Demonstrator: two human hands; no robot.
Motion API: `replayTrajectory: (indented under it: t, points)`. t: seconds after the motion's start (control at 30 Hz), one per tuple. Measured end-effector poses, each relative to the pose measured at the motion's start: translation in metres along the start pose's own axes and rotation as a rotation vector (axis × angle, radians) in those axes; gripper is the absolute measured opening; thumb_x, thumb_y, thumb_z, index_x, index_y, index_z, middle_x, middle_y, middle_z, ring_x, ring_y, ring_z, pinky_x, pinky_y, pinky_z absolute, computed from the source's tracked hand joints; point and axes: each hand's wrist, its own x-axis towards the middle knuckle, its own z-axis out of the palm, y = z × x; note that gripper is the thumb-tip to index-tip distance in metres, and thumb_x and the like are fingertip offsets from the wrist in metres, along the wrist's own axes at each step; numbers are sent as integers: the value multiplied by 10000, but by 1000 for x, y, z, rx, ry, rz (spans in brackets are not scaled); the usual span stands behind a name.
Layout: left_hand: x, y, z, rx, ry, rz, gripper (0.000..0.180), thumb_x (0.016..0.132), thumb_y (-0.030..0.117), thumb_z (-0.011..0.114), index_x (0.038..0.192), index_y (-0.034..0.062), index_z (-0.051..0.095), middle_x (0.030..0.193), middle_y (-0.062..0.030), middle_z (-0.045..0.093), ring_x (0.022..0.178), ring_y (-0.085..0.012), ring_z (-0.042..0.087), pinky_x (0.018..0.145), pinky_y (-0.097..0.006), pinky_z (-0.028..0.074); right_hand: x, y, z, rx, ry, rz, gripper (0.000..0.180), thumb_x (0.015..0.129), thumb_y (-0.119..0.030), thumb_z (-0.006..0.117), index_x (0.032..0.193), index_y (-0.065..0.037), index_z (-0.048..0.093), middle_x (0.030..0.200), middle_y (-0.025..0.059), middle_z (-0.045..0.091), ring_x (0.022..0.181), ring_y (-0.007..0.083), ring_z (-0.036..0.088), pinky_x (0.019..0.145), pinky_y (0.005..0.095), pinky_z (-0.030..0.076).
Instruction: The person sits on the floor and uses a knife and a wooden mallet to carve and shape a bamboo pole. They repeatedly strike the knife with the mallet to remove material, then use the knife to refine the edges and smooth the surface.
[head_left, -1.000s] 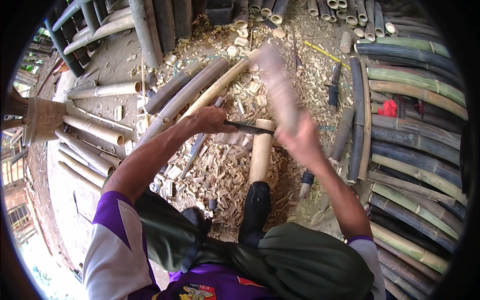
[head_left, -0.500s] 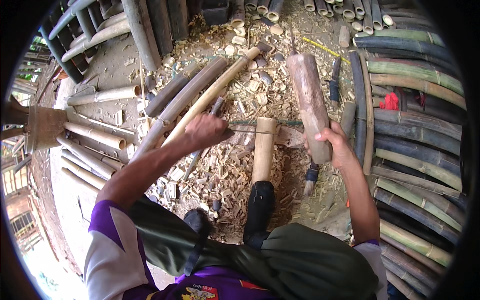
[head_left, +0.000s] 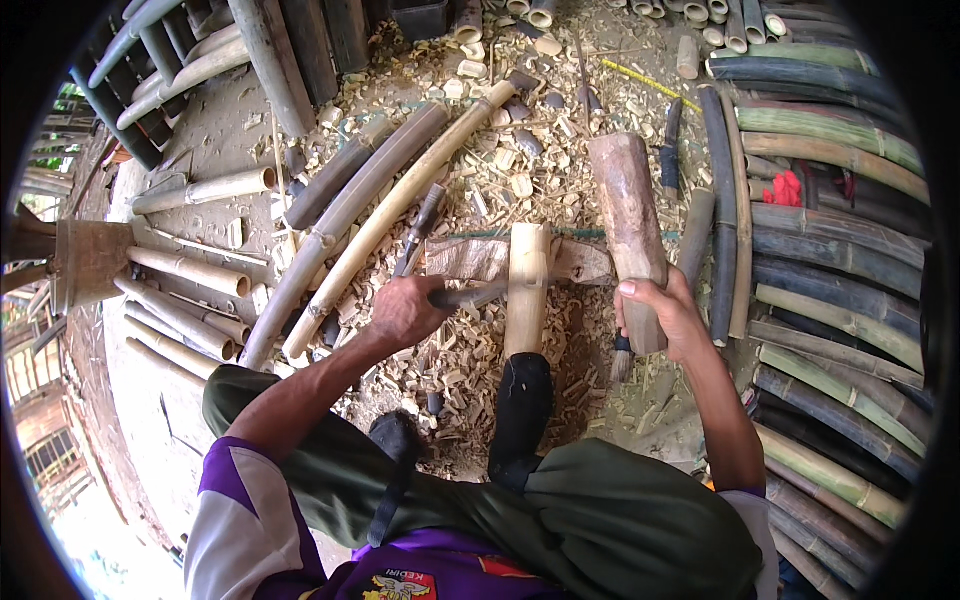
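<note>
Chips [head_left: 480,200] underfoot, poles [head_left: 830,250] flanking (both sides), left hand [head_left: 405,312] gripping blade [head_left: 475,295], right hand [head_left: 665,315] gripping mallet [head_left: 628,225].

wooden club [head_left: 628,225] right of bamboo piece [head_left: 527,290]

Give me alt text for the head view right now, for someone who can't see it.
Seen from above, a seated person's left hand holds a blade's handle across an upright bamboo piece, while the right hand grips a thick wooden mallet beside it. Wood chips and bamboo poles surround them.
</note>
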Motion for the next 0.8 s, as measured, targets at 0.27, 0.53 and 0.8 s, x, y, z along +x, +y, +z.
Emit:
replayTrajectory:
  t: [0.27, 0.53, 0.8]
  points:
    - [35, 1, -41, 176, 95, -6, 251, 931, 353, 752, 901, 113, 686, 672, -69, 689, 574, -210, 678, 563, -419, 563, -8, 13, -2, 140, -44, -60, 480, 872, -273, 751, 1215, -3, 550, 858, 102, 670, 665, 192, 671, 581, 349, 578]
    - [15, 17, -23, 334, -238, 9, 211, 955, 314, 678, 926, 106, 658, 726, -121, 676, 632, -318, 687, 589, -490, 532, 11, 24, 5, -346, -118, -344, 649, 812, -268, 851, 1300, 7, 524, 1028, 128, 685, 869, 208, 711, 736, 348, 600]
    - [26, 15, -24, 504, -469, -47, 229, 1094, 216, 434, 1062, 100, 629, 724, -76, 639, 576, -173, 610, 493, -404, 515, 16, -2, 5, -1353, -396, -1263, 499, 810, -211, 841, 1194, -4, 600, 1017, 210, 704, 925, 323, 732, 794, 435, 617]
